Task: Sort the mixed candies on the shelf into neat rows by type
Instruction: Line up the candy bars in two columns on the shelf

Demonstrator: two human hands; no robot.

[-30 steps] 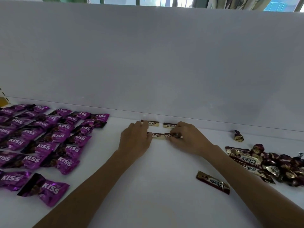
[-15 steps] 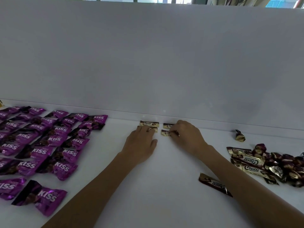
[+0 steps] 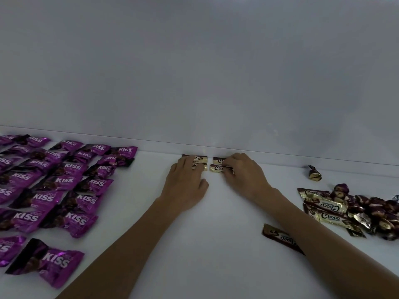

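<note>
Here, the four Choco bars point(image 3: 201, 167) lay in a tight two-by-two block under my fingertips, at the foot of the shelf's back wall point(image 3: 194, 83). My left hand point(image 3: 185, 182) lay flat and released over the left pair, fingers straight, pressing down and gripping nothing. My right hand point(image 3: 244, 175) had its fingers curled over the outer ends of the right pair. The front bar of that pair point(image 3: 218, 168) showed its label in the gap between my two hands. With the thumb hidden, I could not tell whether I was pinching that bar or only nudging it.

I judged the step to be squaring up the start of the Choco row, with the ends made flush and the gaps evened.

The next move, as I saw it, called for my right hand to come off the block without dragging a bar askew. It would then draw back to the loose Choco bar point(image 3: 278, 236) just beside my right forearm. After that came the mixed heap point(image 3: 367, 212) farther right of that hand, where bars lay tangled with twist-wrapped pieces and would need picking out singly. One twist-wrapped candy point(image 3: 314, 173) sat alone to the right, near the wall. Well to the left of my left hand, the purple KISS candies point(image 3: 64, 182) lay in rows on the shelf point(image 3: 216, 244).
</note>
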